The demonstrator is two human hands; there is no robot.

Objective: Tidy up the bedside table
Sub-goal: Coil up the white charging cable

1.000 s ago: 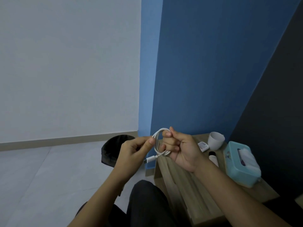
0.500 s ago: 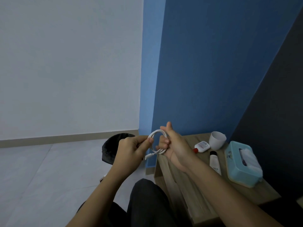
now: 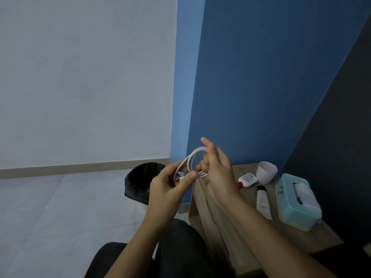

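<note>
Left of the tissue box (image 3: 297,205), above a dark-trousered knee (image 3: 176,247), a coiled white cable (image 3: 192,159) is held between two hands, clear of the wooden worktop (image 3: 281,233). One side of the coil is pinched by the left hand (image 3: 170,189), thumb against fingers. The other side is hooked by the curled lower fingers (image 3: 202,165) of the right hand (image 3: 218,177), whose forefinger and thumb are raised free. Just left of the tissue box a white tube (image 3: 263,201) lies flat. Beyond that, a red-capped bottle (image 3: 248,179) is seen on its side beside a tilted white cup (image 3: 266,172). Farther left, on the floor, a black-lined bin (image 3: 140,181) is visible. The loops appear unsecured: should either grip be loosened, the coil is judged likely to spring open, and a loose end could be dragged across the worktop into the bottle.
</note>
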